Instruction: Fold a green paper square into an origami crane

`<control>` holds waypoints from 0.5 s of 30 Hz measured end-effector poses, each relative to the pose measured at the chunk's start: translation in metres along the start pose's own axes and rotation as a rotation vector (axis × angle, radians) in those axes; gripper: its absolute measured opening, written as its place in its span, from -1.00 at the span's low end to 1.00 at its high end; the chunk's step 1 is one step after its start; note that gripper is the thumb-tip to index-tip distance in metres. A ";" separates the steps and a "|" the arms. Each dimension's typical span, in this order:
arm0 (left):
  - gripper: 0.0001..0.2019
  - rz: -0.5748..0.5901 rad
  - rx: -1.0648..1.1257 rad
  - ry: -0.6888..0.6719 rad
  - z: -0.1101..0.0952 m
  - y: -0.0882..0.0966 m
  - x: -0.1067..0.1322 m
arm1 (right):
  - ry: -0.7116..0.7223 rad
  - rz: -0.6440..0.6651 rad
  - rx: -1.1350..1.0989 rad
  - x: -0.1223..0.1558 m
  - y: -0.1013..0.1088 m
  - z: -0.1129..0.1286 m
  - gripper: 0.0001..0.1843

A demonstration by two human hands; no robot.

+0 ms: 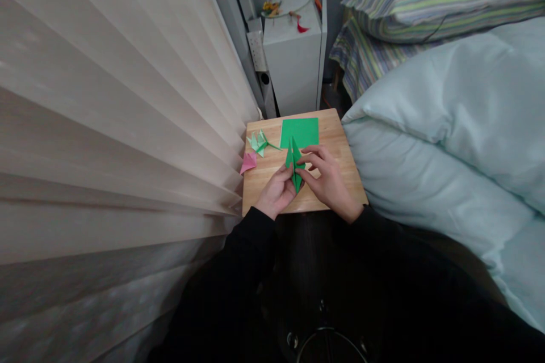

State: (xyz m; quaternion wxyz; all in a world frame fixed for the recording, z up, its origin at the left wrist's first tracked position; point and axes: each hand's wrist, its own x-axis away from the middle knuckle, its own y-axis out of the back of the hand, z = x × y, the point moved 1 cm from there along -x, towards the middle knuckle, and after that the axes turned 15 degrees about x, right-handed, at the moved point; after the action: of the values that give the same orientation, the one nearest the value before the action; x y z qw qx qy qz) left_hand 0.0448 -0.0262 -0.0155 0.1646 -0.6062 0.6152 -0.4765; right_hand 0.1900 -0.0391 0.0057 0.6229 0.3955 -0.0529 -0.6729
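Note:
Between my hands, just above the small wooden table [336, 130], is a green folded paper diamond [293, 156] with a pointed, split top. My left hand [279, 190] grips its lower left side, thumb in front and fingers behind. On the right, my right hand [326, 176] pinches the paper's right flap between thumb and fingers. Behind it lies a flat green sheet of paper [300, 130]. A light-green folded paper figure [258, 143] rests to the left, with a pink folded paper piece [248, 162] nearer the table's left edge.
A pleated curtain [170, 96] hangs along the left, touching the table's side. Beyond the table stands a white cabinet [293, 62] with small coloured items on top. To the right is a bed with a pale blue quilt [447, 125] and a striped pillow [451, 0].

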 end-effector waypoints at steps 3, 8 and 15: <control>-0.89 0.020 0.072 0.001 0.000 -0.004 0.001 | -0.002 0.005 -0.020 -0.001 0.001 0.003 -0.93; -0.86 -0.008 0.054 -0.056 -0.002 -0.012 0.004 | -0.022 0.012 -0.010 0.000 0.002 0.006 -0.90; -0.74 -0.027 -0.142 -0.179 -0.003 -0.012 0.009 | -0.045 -0.030 0.003 -0.001 0.001 0.002 -0.95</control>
State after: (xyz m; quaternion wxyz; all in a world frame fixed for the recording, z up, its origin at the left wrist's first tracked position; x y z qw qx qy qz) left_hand 0.0482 -0.0311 -0.0010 0.1689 -0.6648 0.6220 -0.3777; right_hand 0.1897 -0.0394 0.0076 0.6107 0.3820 -0.0621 -0.6908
